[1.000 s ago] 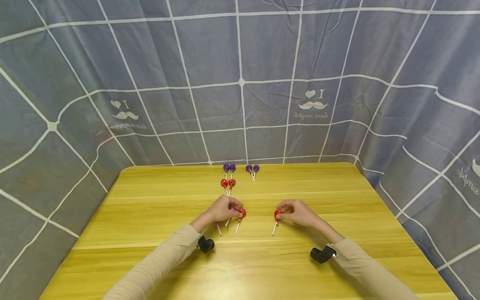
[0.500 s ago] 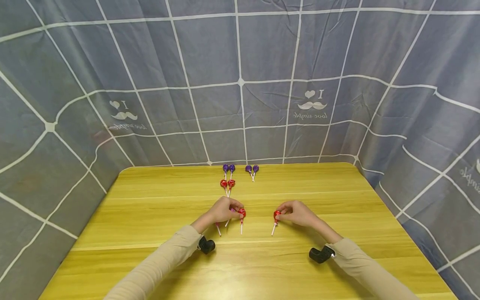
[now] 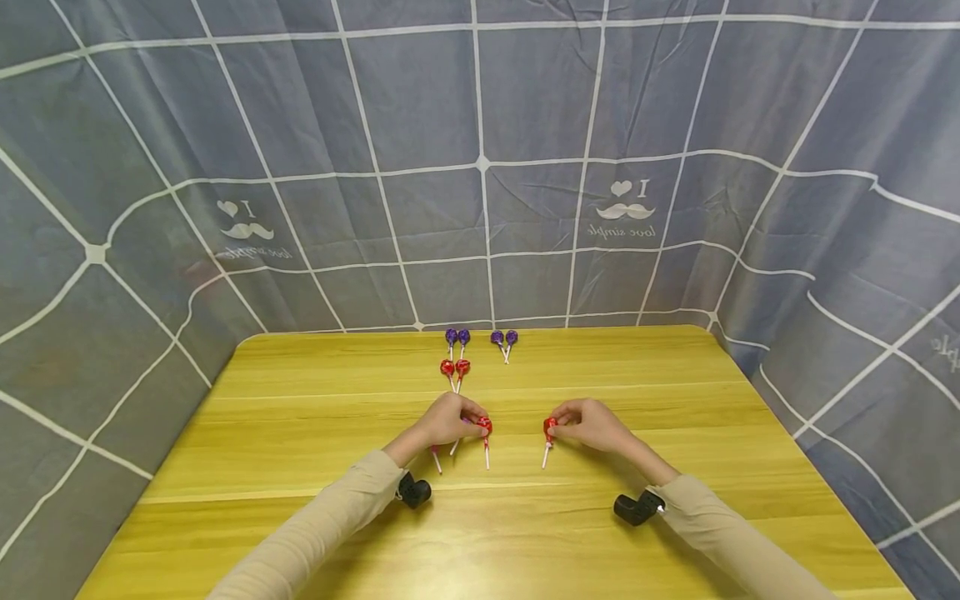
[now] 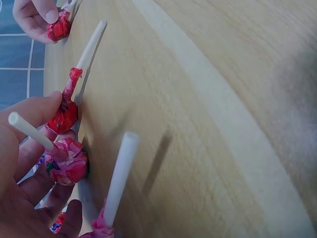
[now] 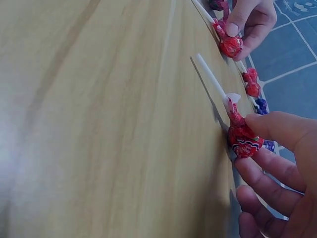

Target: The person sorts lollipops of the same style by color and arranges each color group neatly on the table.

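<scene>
My left hand [image 3: 448, 417] pinches the wrapped head of a red lollipop [image 4: 63, 118] between thumb and fingers, its white stick pointing toward me. Close by the left palm are two pink lollipops; one pink lollipop [image 4: 72, 166] shows whole in the left wrist view, while the other pink lollipop [image 4: 102, 223] is cut off at the bottom edge. To the right, across a gap, my right hand [image 3: 596, 427] holds another red lollipop [image 5: 243, 140] by its head with thumb and fingertips. That stick also points toward me, low over the table.
Beyond the left hand lie two red lollipops [image 3: 462, 367] side by side. Farther back is a pair of purple lollipops [image 3: 464, 337], and to its right a second purple pair [image 3: 498, 337] with crossing sticks. A grey curtain [image 3: 420, 217] surrounds the wooden table [image 3: 315, 367].
The stick of the left hand's red lollipop has swung rightward, to nearly straight toward me. My right hand has shifted slightly left with its red lollipop. The other lollipops look unmoved.
</scene>
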{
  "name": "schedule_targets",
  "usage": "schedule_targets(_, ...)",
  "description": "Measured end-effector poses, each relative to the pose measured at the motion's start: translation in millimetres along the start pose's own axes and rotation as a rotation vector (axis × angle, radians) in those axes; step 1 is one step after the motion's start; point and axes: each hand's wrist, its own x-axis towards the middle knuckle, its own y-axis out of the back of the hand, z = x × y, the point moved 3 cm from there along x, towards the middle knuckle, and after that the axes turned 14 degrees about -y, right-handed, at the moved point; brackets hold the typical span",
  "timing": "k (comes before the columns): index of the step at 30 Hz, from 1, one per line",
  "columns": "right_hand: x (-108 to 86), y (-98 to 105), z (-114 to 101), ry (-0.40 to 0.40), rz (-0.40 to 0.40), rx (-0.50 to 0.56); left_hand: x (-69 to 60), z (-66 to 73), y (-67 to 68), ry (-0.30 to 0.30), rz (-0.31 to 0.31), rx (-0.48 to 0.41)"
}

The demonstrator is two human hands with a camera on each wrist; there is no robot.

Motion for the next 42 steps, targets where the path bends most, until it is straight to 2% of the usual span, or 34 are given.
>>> schedule_targets(7,8.5,1,-2,0.014,0.025,0.030,5.2,-0.7,4.3,0.048,0.010,-0.010)
schedule_targets(12,17.2,4,-7,0.026,0.046,0.035,12.5,0.1,12.6,0.080,0.030,0.009)
schedule_targets(17,26.8,7,-11,0.018,0.074,0.026,22.8,0.5,22.3,0.095,0.085,-0.029)
schedule_targets(21,34.8,8,-14,0.007,0.078,0.033,30.0,-2.1,27.3,0.119,0.140,-0.024)
schedule_targets(30,55.3,9,-23,0.010,0.088,0.044,43.7,-11.0,30.9,0.166,0.196,0.012)
schedule_targets(42,80.7,9,-37,-0.011,0.105,0.048,62.0,-24.4,30.3,0.235,0.208,0.091)
